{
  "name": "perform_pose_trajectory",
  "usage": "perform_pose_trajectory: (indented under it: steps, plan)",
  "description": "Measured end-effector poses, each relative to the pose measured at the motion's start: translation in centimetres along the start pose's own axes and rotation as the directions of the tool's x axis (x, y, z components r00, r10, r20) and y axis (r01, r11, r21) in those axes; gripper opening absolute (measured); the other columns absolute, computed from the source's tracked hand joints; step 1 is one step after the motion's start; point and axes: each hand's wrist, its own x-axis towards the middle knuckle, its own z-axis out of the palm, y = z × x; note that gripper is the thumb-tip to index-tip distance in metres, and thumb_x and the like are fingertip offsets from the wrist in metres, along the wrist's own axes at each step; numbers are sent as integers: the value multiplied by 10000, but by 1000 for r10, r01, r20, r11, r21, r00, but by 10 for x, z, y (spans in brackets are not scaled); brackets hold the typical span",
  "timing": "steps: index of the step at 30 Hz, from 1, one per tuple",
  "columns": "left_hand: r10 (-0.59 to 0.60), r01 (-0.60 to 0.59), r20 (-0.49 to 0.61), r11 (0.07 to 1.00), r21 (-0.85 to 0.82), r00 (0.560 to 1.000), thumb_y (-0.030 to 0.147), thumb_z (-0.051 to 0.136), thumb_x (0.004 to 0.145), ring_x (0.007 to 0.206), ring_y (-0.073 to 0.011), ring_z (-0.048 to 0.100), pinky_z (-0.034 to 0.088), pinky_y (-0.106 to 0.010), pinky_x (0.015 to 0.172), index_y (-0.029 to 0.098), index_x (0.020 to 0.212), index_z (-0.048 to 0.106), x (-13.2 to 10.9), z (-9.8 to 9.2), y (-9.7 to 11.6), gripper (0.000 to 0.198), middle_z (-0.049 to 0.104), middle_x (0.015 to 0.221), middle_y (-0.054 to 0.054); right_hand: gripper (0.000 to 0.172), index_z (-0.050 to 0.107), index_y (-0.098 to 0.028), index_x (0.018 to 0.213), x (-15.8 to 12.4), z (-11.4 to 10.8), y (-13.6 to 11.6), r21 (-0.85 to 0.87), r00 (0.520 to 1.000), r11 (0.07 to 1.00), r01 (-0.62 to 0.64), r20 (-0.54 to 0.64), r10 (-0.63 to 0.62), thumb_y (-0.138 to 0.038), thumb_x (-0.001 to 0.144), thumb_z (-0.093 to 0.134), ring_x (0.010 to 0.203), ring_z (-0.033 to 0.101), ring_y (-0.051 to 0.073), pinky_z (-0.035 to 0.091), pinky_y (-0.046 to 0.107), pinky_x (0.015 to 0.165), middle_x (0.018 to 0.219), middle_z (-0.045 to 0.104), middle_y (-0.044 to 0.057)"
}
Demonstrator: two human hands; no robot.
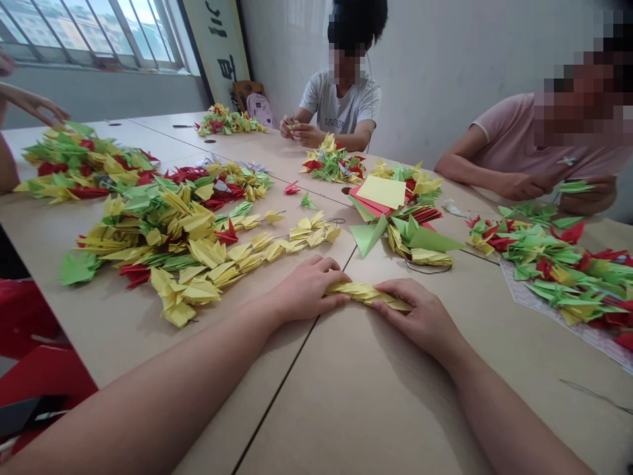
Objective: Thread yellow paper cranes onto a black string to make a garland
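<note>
Yellow paper strand (pixel 366 294), gripped by left hand (pixel 307 289) and right hand (pixel 426 320); patterned sheet (pixel 528 298), three o'clock, bearing folded paper (pixel 556 267).

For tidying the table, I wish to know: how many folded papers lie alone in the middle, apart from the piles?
2: a red folded paper, and a green folded paper nearer and slightly to its right, both beyond the left hand. Others may be hidden.

Before us, over the surface (pixel 376 409), we have a strand of folded paper (pixel 366 293). Left of it lies a main heap (pixel 163 221); behind it, a stack of sheets (pixel 383 192); far right, another heap (pixel 558 260). Beyond the surface's far edge we find a backpack (pixel 260 111).
</note>
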Motion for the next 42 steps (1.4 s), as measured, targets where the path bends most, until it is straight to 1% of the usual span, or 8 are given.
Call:
perform_pose_trajectory:
  steps: [7, 11, 19, 23, 27, 32, 35, 42]
  plan:
    - [-31, 30, 9, 991, 129, 999, 482, 370, 837, 979, -217, 444, 341, -355, 863, 246, 1120, 524, 0, 0, 9, 399, 514, 1036, -55, 253, 603, -203, 938, 1, 0, 0, 21, 1000, 1000, -2, 25, 1, -367, 747, 580, 894, 563, 207, 465, 359, 785, 934, 632, 60]
    - [-23, 18, 26, 984, 179, 999, 502, 311, 851, 943, -221, 460, 348, -371, 836, 248, 1134, 511, 0, 2, 13, 429, 513, 996, -64, 258, 607, -204, 933, 1, -1, -2, 35, 998, 998, 48, 48, -50, -371, 737, 596, 908, 553, 209, 460, 364, 796, 932, 628, 63]
    - [-8, -9, 95, 983, 181, 995, 522, 302, 844, 1036, -244, 411, 332, -387, 903, 208, 1261, 384, -5, 6, 18, 528, 459, 1098, -95, 238, 607, -207, 937, 1, 1, 0, 14, 995, 995, 94, 44, -95, -334, 736, 607, 909, 548, 210, 456, 368, 800, 926, 631, 58]
    - [-11, -1, 65, 984, 180, 998, 490, 285, 862, 1023, -231, 413, 328, -386, 916, 210, 1225, 422, -4, 7, 20, 478, 462, 1083, -89, 240, 602, -206, 942, 1, 1, -1, 16, 993, 994, 112, 42, -113, -341, 744, 596, 911, 544, 204, 457, 358, 800, 928, 628, 58]
    - [-31, 18, 80, 987, 161, 996, 442, 256, 885, 996, -215, 428, 337, -384, 907, 234, 1193, 453, -2, 8, 19, 421, 480, 1050, -76, 250, 597, -203, 942, 1, 0, -3, 15, 992, 994, 110, 54, -111, -354, 743, 590, 903, 547, 203, 463, 353, 787, 923, 627, 59]
    - [-21, 14, 42, 985, 171, 999, 445, 264, 885, 1191, -247, 306, 250, -420, 988, 235, 1214, 430, -2, 11, 16, 424, 423, 1235, -79, 276, 588, -205, 974, 0, 0, -3, 27, 995, 996, 84, 53, -85, -345, 736, 596, 911, 551, 201, 461, 352, 797, 940, 624, 57]
    - [-17, 6, 63, 985, 174, 998, 441, 247, 890, 1268, -245, 223, 186, -418, 1033, 227, 1233, 413, -2, 13, 15, 437, 365, 1331, -73, 285, 588, -207, 979, 0, 0, -2, 33, 996, 997, 75, 50, -77, -350, 733, 597, 902, 556, 200, 464, 351, 792, 940, 624, 56]
    - [-28, 17, 67, 987, 160, 997, 483, 229, 880, 1292, -254, 213, 166, -423, 1049, 230, 1278, 374, -1, 15, 14, 494, 344, 1368, -81, 250, 604, -202, 935, 1, 1, -2, 30, 994, 995, 97, 49, -98, -357, 739, 592, 905, 547, 201, 458, 359, 802, 919, 625, 60]
